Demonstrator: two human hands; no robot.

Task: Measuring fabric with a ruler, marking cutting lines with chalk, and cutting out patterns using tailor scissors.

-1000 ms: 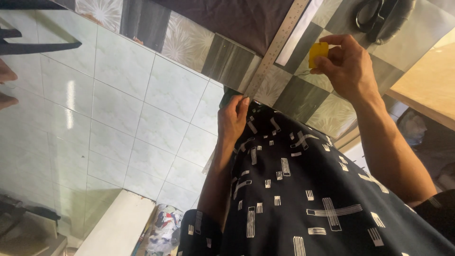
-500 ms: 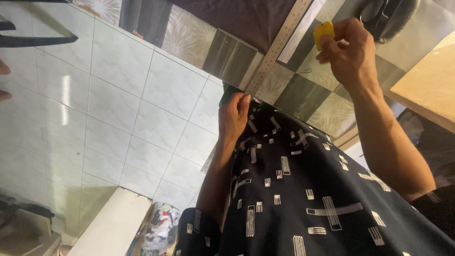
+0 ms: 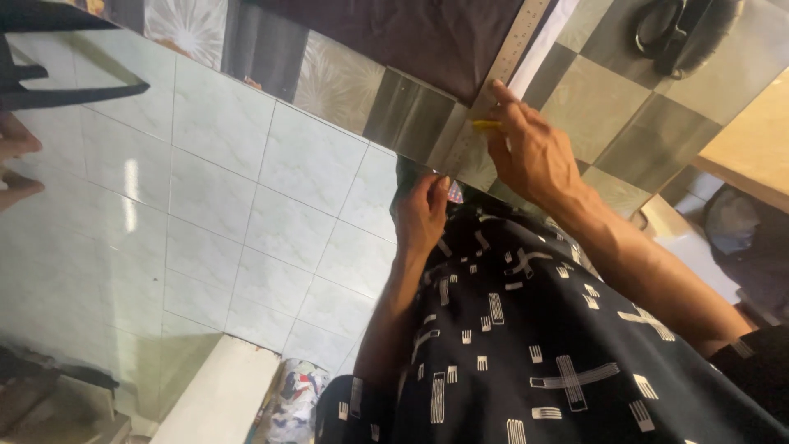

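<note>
My right hand (image 3: 534,152) pinches a small yellow piece of chalk (image 3: 485,125) and rests its fingertips against a long metal ruler (image 3: 514,49). The ruler lies on a table with a checkered top (image 3: 625,123), beside a dark maroon cloth (image 3: 411,41). My left hand (image 3: 423,215) curls over the table's near edge and grips the top of a black fabric with white marks (image 3: 509,329), which hangs down toward me.
Black scissors (image 3: 670,29) lie on the table at the upper right. Pale floor tiles (image 3: 246,205) fill the left. Another person's fingers (image 3: 12,164) show at the left edge, below a black object (image 3: 49,82). A white box (image 3: 222,395) stands at the bottom.
My right hand has come down and to the left with the chalk, from above the table onto the ruler. My left hand has stayed at the fabric's edge.
</note>
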